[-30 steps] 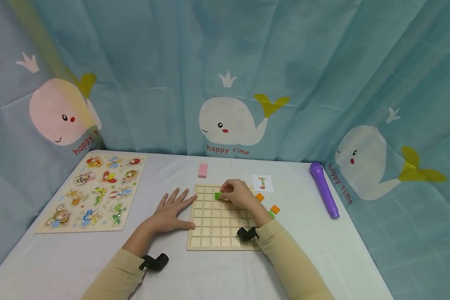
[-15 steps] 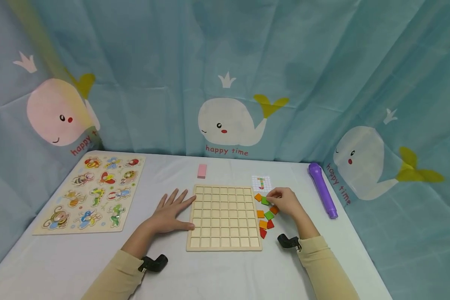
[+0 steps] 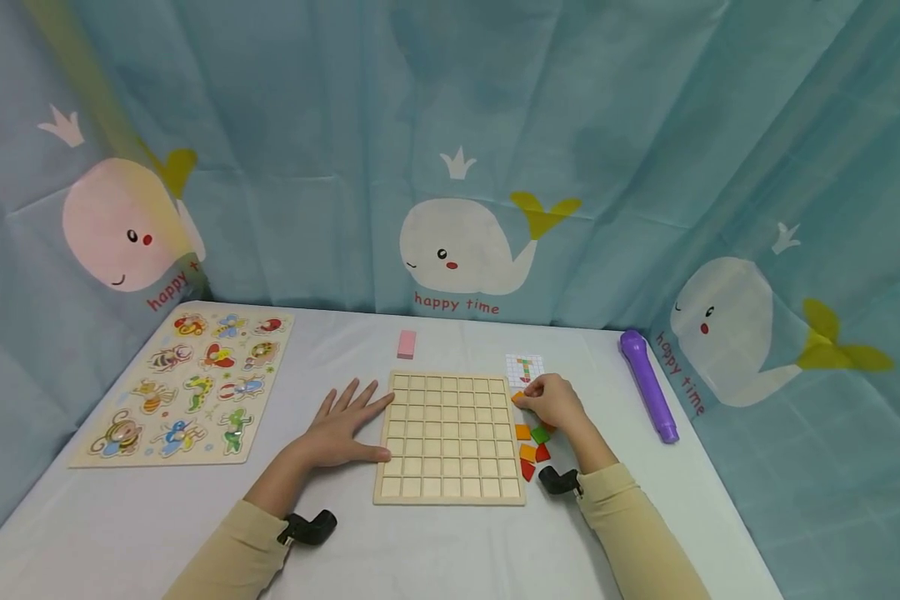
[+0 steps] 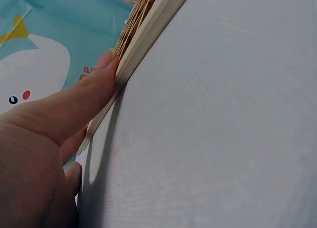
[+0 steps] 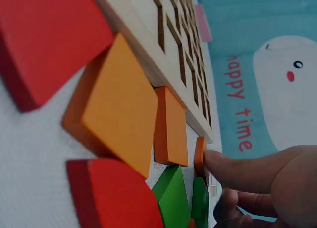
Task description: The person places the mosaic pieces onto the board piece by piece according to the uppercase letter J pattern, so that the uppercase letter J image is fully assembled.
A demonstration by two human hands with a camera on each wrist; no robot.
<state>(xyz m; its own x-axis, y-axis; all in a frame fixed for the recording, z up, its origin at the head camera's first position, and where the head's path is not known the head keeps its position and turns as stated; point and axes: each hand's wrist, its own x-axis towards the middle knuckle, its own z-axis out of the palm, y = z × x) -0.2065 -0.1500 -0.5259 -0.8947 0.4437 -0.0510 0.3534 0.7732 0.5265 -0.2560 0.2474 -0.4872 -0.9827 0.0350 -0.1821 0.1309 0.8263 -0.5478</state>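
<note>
A square wooden grid board (image 3: 450, 429) lies flat, its cells bare. My left hand (image 3: 345, 427) rests with fingers spread at the board's left edge; in the left wrist view the thumb (image 4: 91, 91) touches that edge. Off the board's upper right corner, my right hand (image 3: 558, 402) pinches a small orange tile (image 3: 518, 397) between thumb and fingertips. The right wrist view shows the thumb (image 5: 237, 171) against this orange tile (image 5: 199, 156), with a green tile (image 5: 200, 203) lying next to it. Orange tiles (image 3: 522, 432), another green tile (image 3: 541, 435) and red rounded tiles (image 3: 543, 452) lie nearby.
A small card (image 3: 521, 363) with a coloured pattern lies behind the right hand. Farther right is a purple microphone-shaped stick (image 3: 648, 387). A pink block (image 3: 407, 344) stands behind the board. At left lies an insect puzzle board (image 3: 183, 387). A whale-print curtain (image 3: 330, 233) hangs behind the table.
My right hand has carried a green tile from the board to the loose tiles on the right and let it go, then moved left onto an orange tile. The left hand has stayed put.
</note>
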